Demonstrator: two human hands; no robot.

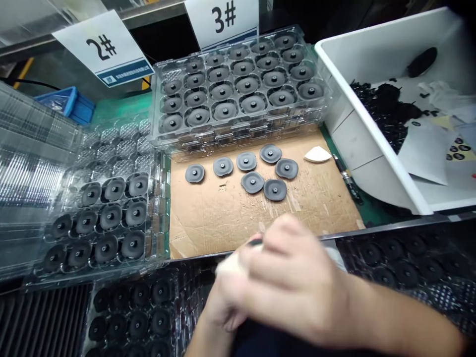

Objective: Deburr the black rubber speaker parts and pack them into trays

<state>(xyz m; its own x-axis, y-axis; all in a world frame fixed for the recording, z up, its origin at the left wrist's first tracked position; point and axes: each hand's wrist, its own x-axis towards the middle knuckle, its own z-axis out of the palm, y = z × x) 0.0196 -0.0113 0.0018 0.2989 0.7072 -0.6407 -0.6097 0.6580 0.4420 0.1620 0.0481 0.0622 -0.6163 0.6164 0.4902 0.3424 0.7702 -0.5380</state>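
Note:
My right hand (293, 272) and my left hand (223, 302) are close together at the bottom middle, both blurred by motion. Between them is a white cloth (232, 265), and a dark disc (255, 242) shows only at its rim above my right fingers. Beyond my hands, several grey rubber discs with central studs, such as this one (252, 182), lie on a creased cardboard sheet (230, 218). A white wedge of foam or cloth (318, 155) rests at the sheet's far right corner.
Stacked clear blister trays of grey discs (238, 84) stand behind the cardboard, with more at left (107, 218) and below the bench edge (405, 267). A white bin of black scraps and papers (386, 119) sits at right. Signs 2# (102, 47) and 3# (223, 20) stand behind.

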